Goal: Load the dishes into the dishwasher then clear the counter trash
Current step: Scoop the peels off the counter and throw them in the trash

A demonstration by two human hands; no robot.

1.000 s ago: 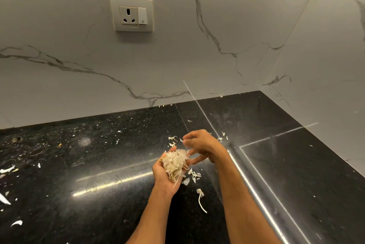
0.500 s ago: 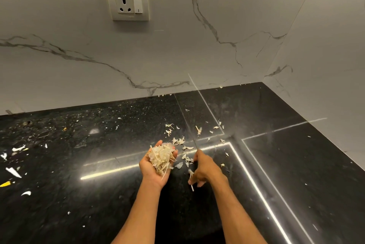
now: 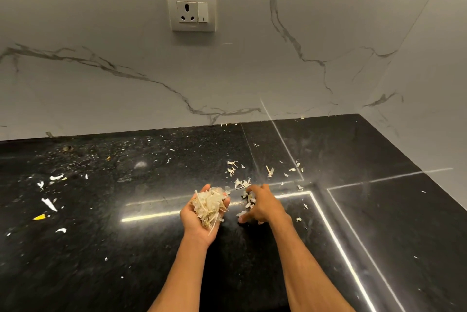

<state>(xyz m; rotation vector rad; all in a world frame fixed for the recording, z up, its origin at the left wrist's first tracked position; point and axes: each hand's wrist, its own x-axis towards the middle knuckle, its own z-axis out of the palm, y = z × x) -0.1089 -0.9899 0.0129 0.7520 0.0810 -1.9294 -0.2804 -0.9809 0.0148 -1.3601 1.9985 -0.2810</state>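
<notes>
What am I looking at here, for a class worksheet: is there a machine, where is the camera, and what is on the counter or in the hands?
No machine: a person's two bare arms, seen from a wide-angle camera worn on their head, looking down. The left hand, palm up, cups a pile of pale papery peelings. The right hand, palm down, bends its fingers over loose pale scraps on the glossy black stone counter; whether it pinches any is unclear. White flakes and one yellow scrap lie far left. A cream wall socket sits on the white veined wall.
</notes>
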